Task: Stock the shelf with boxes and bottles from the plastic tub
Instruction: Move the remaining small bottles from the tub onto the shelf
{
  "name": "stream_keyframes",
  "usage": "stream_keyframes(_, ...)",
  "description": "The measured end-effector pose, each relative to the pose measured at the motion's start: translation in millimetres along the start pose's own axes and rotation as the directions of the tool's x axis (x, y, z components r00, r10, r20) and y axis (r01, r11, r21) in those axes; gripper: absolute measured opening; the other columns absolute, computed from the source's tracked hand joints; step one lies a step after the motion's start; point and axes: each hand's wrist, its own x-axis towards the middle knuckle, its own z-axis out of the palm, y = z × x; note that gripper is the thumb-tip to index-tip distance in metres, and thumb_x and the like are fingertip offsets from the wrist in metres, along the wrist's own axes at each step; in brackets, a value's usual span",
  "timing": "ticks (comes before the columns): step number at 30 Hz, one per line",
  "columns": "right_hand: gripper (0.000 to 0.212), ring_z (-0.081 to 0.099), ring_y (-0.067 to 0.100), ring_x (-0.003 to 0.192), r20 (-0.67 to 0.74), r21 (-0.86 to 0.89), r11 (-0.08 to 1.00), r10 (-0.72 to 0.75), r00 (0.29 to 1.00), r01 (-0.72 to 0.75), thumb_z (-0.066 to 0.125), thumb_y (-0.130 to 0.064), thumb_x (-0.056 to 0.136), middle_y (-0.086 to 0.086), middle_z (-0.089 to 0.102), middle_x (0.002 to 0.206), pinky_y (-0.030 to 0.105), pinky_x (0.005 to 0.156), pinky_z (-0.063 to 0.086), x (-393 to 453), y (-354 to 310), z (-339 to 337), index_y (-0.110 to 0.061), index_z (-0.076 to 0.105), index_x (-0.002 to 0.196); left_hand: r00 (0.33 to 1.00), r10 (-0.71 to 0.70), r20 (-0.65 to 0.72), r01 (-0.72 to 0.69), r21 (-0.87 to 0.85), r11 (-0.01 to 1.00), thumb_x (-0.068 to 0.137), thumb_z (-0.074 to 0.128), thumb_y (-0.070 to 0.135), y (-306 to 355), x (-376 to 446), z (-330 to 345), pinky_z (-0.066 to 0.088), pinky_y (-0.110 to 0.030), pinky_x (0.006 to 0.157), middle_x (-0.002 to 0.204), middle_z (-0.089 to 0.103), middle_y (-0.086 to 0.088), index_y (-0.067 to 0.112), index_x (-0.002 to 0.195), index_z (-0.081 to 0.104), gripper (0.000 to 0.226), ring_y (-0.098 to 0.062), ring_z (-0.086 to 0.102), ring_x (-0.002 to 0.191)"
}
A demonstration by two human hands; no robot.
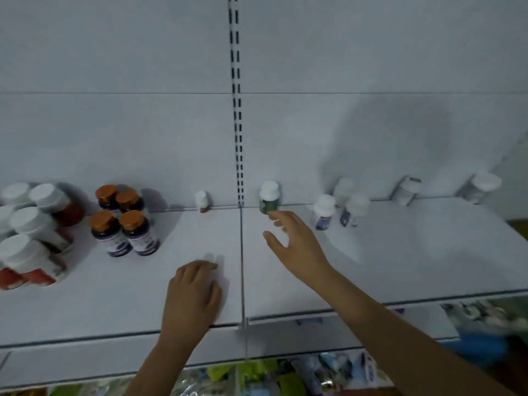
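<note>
Green-labelled bottle point(269, 198), white cap, upright at the back of the white shelf point(400, 252), just right of the centre seam. Right hand point(297, 247) just beside it, fingers spread, grasping nothing. Left hand point(194, 295) palm-down on the shelf, loosely curled, empty. Orange-capped bottles point(123, 221) stand well left.

A pale back panel point(114, 81) rises behind everything, split by a thin horizontal seam. Down its middle runs a slotted metal upright point(236, 110) with two rows of dark slots. A soft grey shadow point(400, 144) falls across the panel on the right. Low in view lie blurred packets point(257, 375) in green, blue and white wrapping; their labels are too blurred to read.
</note>
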Motion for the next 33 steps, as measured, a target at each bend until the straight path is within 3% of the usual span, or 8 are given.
stream_keyframes(7, 0.041, 0.056, 0.006, 0.109, -0.318, -0.094, 0.983, 0.120, 0.941, -0.157, 0.054, -0.039, 0.095, -0.008, 0.059, 0.121, 0.030, 0.095, 0.048, -73, 50, -133, -0.021, 0.053, 0.132, 0.938, 0.321, 0.130, -0.264, -0.330, 0.906, 0.088, 0.045, 0.035, 139, 23, 68, 0.051, -0.036, 0.093, 0.120, 0.060, 0.001, 0.016, 0.119, 0.061, 0.039, -0.020, 0.056, 0.109)
stream_keyframes(15, 0.052, 0.045, 0.009, 0.127, -0.489, -0.135, 0.945, 0.199, 0.849, -0.299, 0.048, -0.047, 0.100, -0.005, 0.050, 0.139, 0.031, 0.109, 0.038, -168, 100, -274, -0.021, 0.044, 0.144, 0.782, 0.592, 0.194, -0.460, -0.462, 0.758, 0.091, 0.045, 0.038, 305, 8, 114, 0.048, -0.027, 0.094, 0.124, 0.058, 0.005, 0.020, 0.128, 0.058, 0.043, -0.014, 0.055, 0.112)
stream_keyframes(19, 0.061, 0.039, 0.009, 0.134, -0.529, -0.158, 0.908, 0.255, 0.810, -0.389, 0.042, -0.058, 0.097, -0.006, 0.045, 0.147, 0.032, 0.114, 0.033, -218, 129, -348, -0.024, 0.039, 0.148, 0.720, 0.662, 0.208, -0.504, -0.500, 0.705, 0.094, 0.045, 0.040, 393, -13, 139, 0.049, -0.028, 0.094, 0.124, 0.055, 0.009, 0.023, 0.129, 0.057, 0.041, -0.008, 0.053, 0.109)
stream_keyframes(24, 0.057, 0.037, 0.013, 0.136, -0.574, -0.167, 0.876, 0.286, 0.767, -0.451, 0.048, -0.047, 0.100, 0.002, 0.042, 0.150, 0.032, 0.112, 0.032, -282, 167, -433, -0.020, 0.038, 0.149, 0.653, 0.723, 0.227, -0.553, -0.508, 0.660, 0.096, 0.047, 0.040, 487, -37, 177, 0.044, -0.027, 0.100, 0.132, 0.053, 0.006, 0.022, 0.136, 0.051, 0.043, -0.008, 0.049, 0.119)
stream_keyframes(28, 0.060, 0.037, 0.012, 0.136, -0.589, -0.222, 0.827, 0.308, 0.747, -0.516, 0.044, -0.051, 0.100, 0.001, 0.042, 0.150, 0.025, 0.108, 0.029, -330, 205, -487, -0.018, 0.037, 0.150, 0.600, 0.753, 0.270, -0.565, -0.524, 0.638, 0.099, 0.050, 0.036, 553, -59, 213, 0.035, -0.016, 0.097, 0.133, 0.050, 0.006, 0.023, 0.136, 0.049, 0.040, -0.005, 0.045, 0.119)
stream_keyframes(30, 0.061, 0.037, 0.013, 0.137, -0.602, -0.231, 0.810, 0.317, 0.733, -0.540, 0.042, -0.053, 0.100, 0.001, 0.043, 0.150, 0.029, 0.113, 0.030, -351, 228, -508, -0.018, 0.038, 0.149, 0.563, 0.773, 0.291, -0.572, -0.538, 0.619, 0.099, 0.050, 0.037, 579, -69, 233, 0.039, -0.019, 0.098, 0.132, 0.050, 0.007, 0.024, 0.137, 0.048, 0.040, -0.007, 0.047, 0.118)
stream_keyframes(33, 0.060, 0.034, 0.014, 0.140, -0.606, -0.221, 0.776, 0.365, 0.706, -0.591, 0.041, -0.052, 0.100, 0.000, 0.040, 0.153, 0.022, 0.111, 0.021, -374, 259, -532, -0.020, 0.036, 0.151, 0.530, 0.777, 0.340, -0.556, -0.554, 0.621, 0.099, 0.050, 0.037, 608, -79, 261, 0.045, -0.028, 0.100, 0.133, 0.049, 0.008, 0.026, 0.138, 0.046, 0.041, -0.008, 0.046, 0.119)
